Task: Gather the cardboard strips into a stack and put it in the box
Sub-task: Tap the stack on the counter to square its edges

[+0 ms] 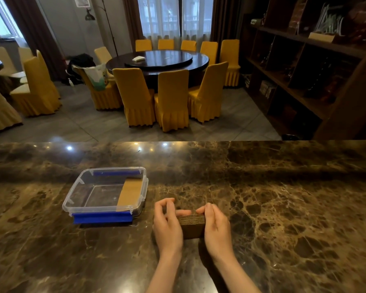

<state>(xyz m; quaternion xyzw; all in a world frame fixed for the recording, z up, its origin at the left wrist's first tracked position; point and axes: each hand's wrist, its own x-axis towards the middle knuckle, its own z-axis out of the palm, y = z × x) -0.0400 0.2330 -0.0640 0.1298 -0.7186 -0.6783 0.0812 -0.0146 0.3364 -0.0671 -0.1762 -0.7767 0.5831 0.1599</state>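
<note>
A stack of brown cardboard strips [192, 226] stands on edge on the marble counter, pressed between my two hands. My left hand [167, 223] holds its left side and my right hand [217, 225] holds its right side, fingers curled over the top. To the left sits a clear plastic box [80, 187] with blue clips. More cardboard strips [129, 194] lie flat along the box's right side.
The dark marble counter [283, 208] stretches wide to the right and left. Beyond its far edge are a round dining table [156, 60], yellow-covered chairs and a dark wooden shelf unit [304, 70] on the right.
</note>
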